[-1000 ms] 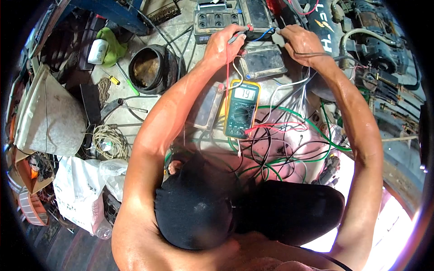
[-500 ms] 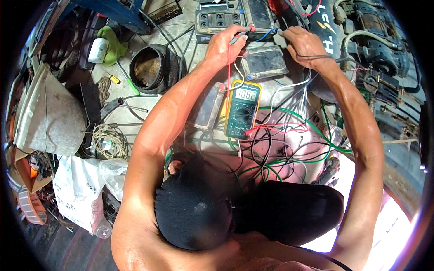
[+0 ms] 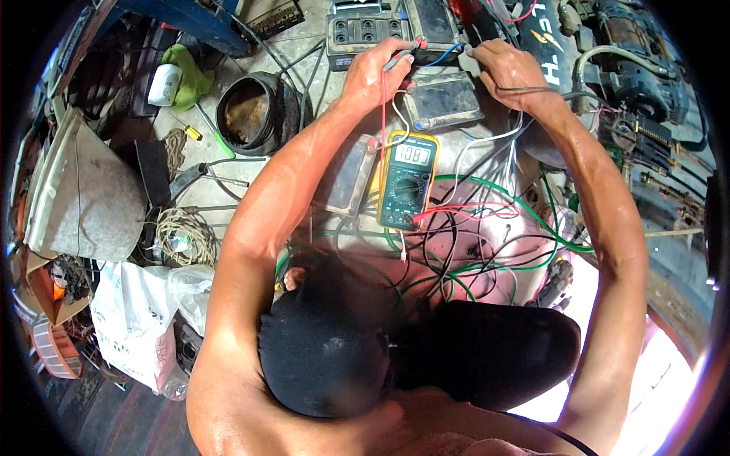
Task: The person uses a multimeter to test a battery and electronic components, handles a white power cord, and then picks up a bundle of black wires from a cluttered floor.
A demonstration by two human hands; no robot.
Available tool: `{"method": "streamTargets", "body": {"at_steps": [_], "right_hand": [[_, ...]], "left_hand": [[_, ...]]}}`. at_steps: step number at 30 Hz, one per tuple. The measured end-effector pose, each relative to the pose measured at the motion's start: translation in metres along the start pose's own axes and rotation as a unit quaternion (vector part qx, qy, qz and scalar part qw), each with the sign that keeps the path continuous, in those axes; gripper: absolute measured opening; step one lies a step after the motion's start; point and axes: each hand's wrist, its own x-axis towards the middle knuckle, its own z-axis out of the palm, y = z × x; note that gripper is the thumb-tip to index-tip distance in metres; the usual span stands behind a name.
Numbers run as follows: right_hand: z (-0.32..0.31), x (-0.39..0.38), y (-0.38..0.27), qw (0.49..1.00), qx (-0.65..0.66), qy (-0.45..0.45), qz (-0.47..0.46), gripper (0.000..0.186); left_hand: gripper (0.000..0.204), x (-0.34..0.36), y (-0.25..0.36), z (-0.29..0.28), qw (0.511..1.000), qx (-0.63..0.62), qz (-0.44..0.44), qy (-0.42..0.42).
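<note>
My left hand (image 3: 374,74) is closed around a grey test probe (image 3: 401,58), its tip at the red terminal of a dusty dark battery (image 3: 433,24). A red lead runs down from that hand. At the battery's other corner, beside a blue wire (image 3: 447,55), my right hand (image 3: 513,70) pinches a second grey probe (image 3: 469,61); whether its tip touches metal is too small to tell. Below and between my hands lies another battery (image 3: 442,101). A yellow-cased multimeter (image 3: 408,182) with a lit display rests nearer me, next to a third battery (image 3: 350,175).
A battery with round caps (image 3: 369,34) stands at the far left of my hands. Tangled green, black and red wires (image 3: 471,266) spread before my knees. Leftward are a black round container (image 3: 285,114), a screwdriver (image 3: 193,133) and a bucket (image 3: 84,190). Machinery (image 3: 631,83) lines the right.
Both hands stay at the same battery with the probes, with scarcely any shift. The last digit on the multimeter's display looks different. The whole view has moved very slightly.
</note>
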Motion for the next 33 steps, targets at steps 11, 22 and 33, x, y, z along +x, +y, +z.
{"method": "streamTargets", "body": {"at_steps": [11,22,33], "right_hand": [[0.0000,0.0008,-0.0019,1.000,-0.007,-0.009,0.010,0.031],[0.0020,0.0025,-0.0032,1.000,-0.001,-0.002,0.013,0.032],[-0.0014,0.0034,-0.0064,1.000,-0.007,-0.002,0.016,0.032]], "left_hand": [[0.026,-0.0013,0.0084,-0.0016,0.998,0.051,0.028,0.008],[0.028,-0.0003,0.0008,-0.0019,0.999,0.004,-0.039,-0.016],[0.027,-0.0003,0.0005,-0.0007,0.998,-0.007,-0.053,-0.021]]}}
